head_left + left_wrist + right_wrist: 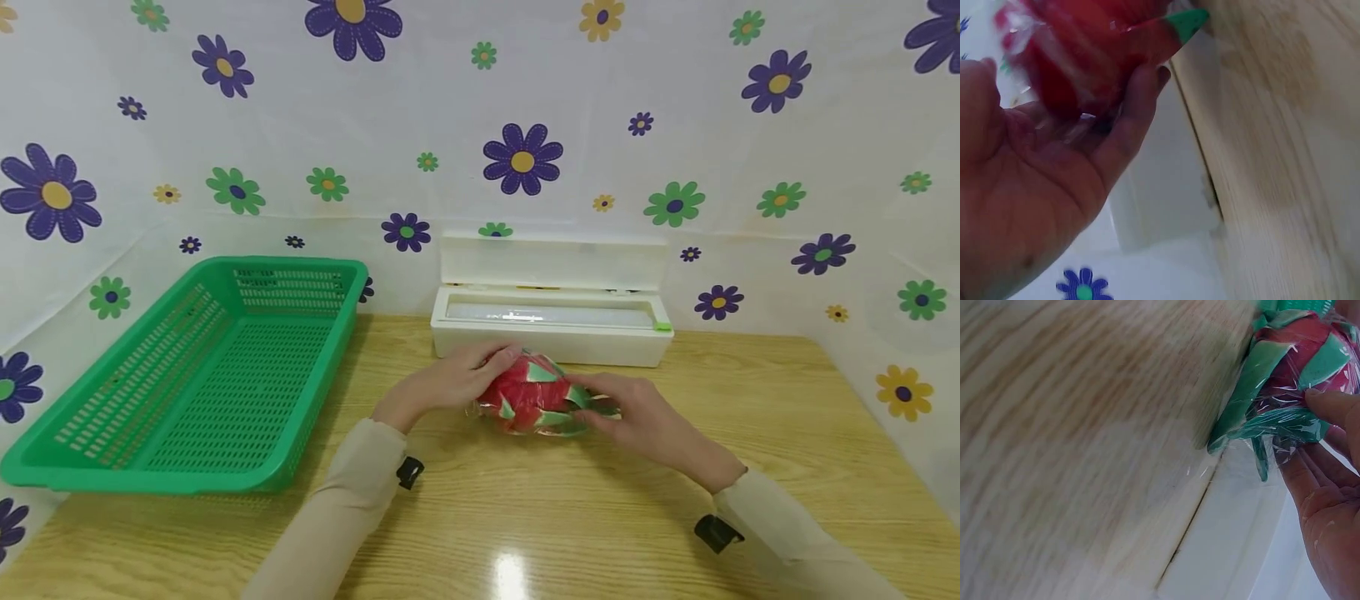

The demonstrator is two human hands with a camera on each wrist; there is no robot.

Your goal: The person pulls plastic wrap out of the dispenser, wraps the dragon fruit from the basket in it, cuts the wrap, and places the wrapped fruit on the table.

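Green plastic basket (202,375) at left on wooden worktop (525,517); open white film dispenser box (551,304) against flowered backdrop (675,108).

Red dragon fruit (528,396) with green-tipped scales; green perforated basket (202,367) at nine o'clock; white dispenser box (551,304); pale wood-grain table (525,517); white backdrop (450,125) with purple, green, yellow flowers.

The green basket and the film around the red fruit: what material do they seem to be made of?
The green basket looks like moulded plastic, slightly glossy, with regular slotted holes in walls and floor. The film around the dragon fruit looks like thin clear cling wrap: it wrinkles and glints where both hands hold it.
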